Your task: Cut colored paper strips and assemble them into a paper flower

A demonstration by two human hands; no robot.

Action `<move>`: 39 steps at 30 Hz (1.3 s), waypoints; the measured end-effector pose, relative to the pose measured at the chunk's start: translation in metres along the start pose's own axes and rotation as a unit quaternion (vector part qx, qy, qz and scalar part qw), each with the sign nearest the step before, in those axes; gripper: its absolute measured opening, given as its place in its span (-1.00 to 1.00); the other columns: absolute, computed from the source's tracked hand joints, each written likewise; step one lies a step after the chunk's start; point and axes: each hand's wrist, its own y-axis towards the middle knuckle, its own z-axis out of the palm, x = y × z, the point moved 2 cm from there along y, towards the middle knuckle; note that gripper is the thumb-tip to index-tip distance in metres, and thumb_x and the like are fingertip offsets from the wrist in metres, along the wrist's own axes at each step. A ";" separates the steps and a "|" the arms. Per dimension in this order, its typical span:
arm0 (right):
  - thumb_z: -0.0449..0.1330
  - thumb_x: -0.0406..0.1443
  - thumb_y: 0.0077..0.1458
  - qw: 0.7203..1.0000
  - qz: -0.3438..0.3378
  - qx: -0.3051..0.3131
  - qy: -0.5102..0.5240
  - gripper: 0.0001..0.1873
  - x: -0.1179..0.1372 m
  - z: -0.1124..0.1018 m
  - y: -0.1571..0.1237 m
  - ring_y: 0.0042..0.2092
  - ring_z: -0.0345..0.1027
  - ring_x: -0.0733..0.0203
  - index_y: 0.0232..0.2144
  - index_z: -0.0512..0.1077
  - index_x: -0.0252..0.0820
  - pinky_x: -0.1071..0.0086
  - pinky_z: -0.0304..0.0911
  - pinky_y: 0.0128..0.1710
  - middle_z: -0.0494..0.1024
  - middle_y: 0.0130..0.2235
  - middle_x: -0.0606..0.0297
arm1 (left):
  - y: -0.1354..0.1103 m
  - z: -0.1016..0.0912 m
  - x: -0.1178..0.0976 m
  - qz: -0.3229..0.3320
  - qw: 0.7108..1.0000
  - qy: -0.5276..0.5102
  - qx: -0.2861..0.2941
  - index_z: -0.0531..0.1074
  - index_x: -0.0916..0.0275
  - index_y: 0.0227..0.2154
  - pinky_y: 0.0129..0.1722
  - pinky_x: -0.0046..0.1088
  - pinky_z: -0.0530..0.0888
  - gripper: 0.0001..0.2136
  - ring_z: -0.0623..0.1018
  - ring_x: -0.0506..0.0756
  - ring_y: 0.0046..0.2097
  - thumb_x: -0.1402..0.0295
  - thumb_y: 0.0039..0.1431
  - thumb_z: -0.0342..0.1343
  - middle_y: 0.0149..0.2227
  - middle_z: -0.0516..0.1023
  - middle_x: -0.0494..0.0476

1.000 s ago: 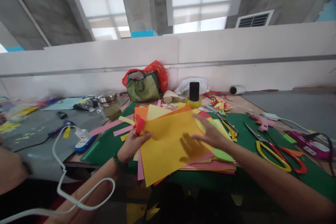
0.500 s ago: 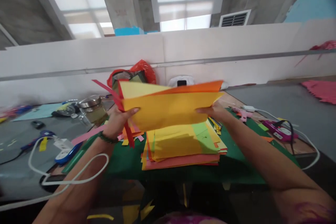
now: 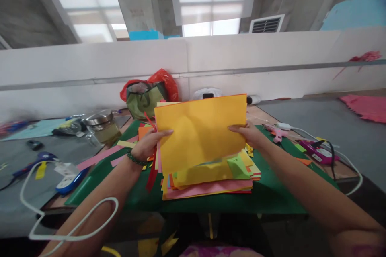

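Observation:
Between my two hands stands a bundle of coloured paper sheets point(image 3: 202, 132), orange-yellow in front, with pink, pale and red edges showing at its left. My left hand point(image 3: 147, 142) grips the bundle's left side, thumb across the front. On the right side my right hand point(image 3: 245, 131) pinches it the same way, its other fingers hidden behind. Under and behind the bundle a stack of coloured paper point(image 3: 208, 188) lies on the green mat point(image 3: 280, 192). A green piece point(image 3: 238, 167) lies on top of the stack. Red strips point(image 3: 151, 176) hang by my left hand.
A glass jar point(image 3: 104, 128) and a blue power strip point(image 3: 70, 180) stand at the left. To the right are a pink glue gun point(image 3: 279, 133) and a purple power strip point(image 3: 319, 152). A white cable point(image 3: 111, 200) loops over my left forearm. A green bag point(image 3: 144, 98) sits at the back.
The bundle has tipped from a bent, slanting position to upright, its front sheet now facing me and its lower edge closer to the stack. My left hand has moved right and a little down.

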 end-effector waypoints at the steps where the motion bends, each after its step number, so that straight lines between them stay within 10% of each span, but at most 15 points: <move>1: 0.39 -0.24 -0.28 1.000 0.029 0.009 0.001 -0.64 -0.001 -0.002 -0.001 -0.26 0.55 0.02 -0.32 0.54 -0.18 0.20 0.44 -0.22 0.66 -0.26 0.20 | 0.002 0.002 0.001 -0.034 0.999 -0.023 0.008 0.54 0.31 -0.28 -0.25 -0.30 0.57 -0.71 0.62 0.26 -0.21 0.41 -0.16 0.32 -0.29 0.65 0.21; 16: 0.39 -0.31 -0.33 0.972 0.229 0.049 0.027 -0.52 -0.044 -0.019 -0.025 -0.33 0.54 -0.01 -0.23 0.46 -0.21 0.15 0.43 -0.28 0.65 -0.29 0.13 | 0.019 0.010 0.077 -0.253 0.962 -0.097 0.038 0.46 0.41 -0.38 -0.33 -0.38 0.57 -0.86 0.63 0.18 -0.40 0.52 -0.07 0.21 -0.46 0.61 0.27; 26: 0.21 0.02 -0.13 0.929 -0.090 -0.106 -0.343 -0.64 -0.074 -0.036 -0.005 -0.47 0.24 0.23 -0.54 0.39 -0.15 0.38 0.13 -0.48 0.44 -0.54 0.34 | 0.015 0.004 0.098 -0.151 0.988 0.021 0.015 0.44 0.30 -0.44 -0.63 -0.55 0.39 -0.80 0.50 0.04 -0.60 0.42 -0.15 0.34 -0.68 0.46 0.00; 39: 0.27 0.05 -0.19 0.962 -0.044 -0.134 -0.235 -0.59 -0.077 -0.050 -0.002 -0.46 0.35 0.17 -0.51 0.47 -0.18 0.35 0.26 -0.48 0.52 -0.51 0.28 | 0.010 0.006 0.091 -0.166 0.985 0.018 0.040 0.49 0.29 -0.37 -0.45 -0.39 0.53 -0.62 0.57 0.14 -0.49 0.21 -0.27 0.42 -0.52 0.58 0.11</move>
